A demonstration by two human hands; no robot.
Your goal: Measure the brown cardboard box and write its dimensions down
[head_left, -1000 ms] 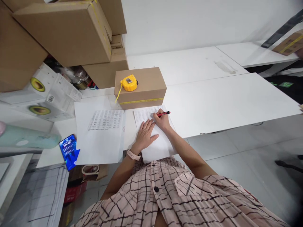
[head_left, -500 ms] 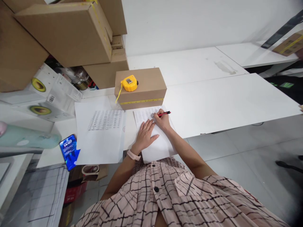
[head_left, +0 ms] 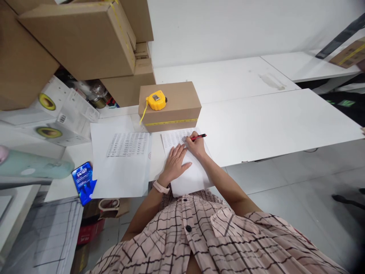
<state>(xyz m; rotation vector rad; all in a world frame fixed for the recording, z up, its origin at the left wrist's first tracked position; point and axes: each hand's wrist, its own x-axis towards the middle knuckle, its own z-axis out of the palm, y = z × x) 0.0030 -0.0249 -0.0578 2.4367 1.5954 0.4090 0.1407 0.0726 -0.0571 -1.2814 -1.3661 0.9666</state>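
Observation:
My right hand (head_left: 195, 146) is closed around a red and black pen (head_left: 199, 137), its lower end over the printed rows of a paper sheet (head_left: 189, 180). The pen's tip is too small to make out. Lying flat on the same sheet, my left hand (head_left: 174, 163) has its fingers stretched out just left of the right hand. To the left lies another stack of printed papers (head_left: 121, 175). Behind the sheet stands a closed cardboard box (head_left: 181, 99) with a yellow tape measure (head_left: 156, 101) on top, a short bit of its blade hanging out.
A phone (head_left: 83, 183) with a lit screen lies by the left papers, partly under them. Beyond it are a pale green bottle (head_left: 40, 165) and white boxes with avocado pictures (head_left: 57, 129). Large cartons (head_left: 82, 42) are piled at the back left. The white table (head_left: 256, 125) extends right.

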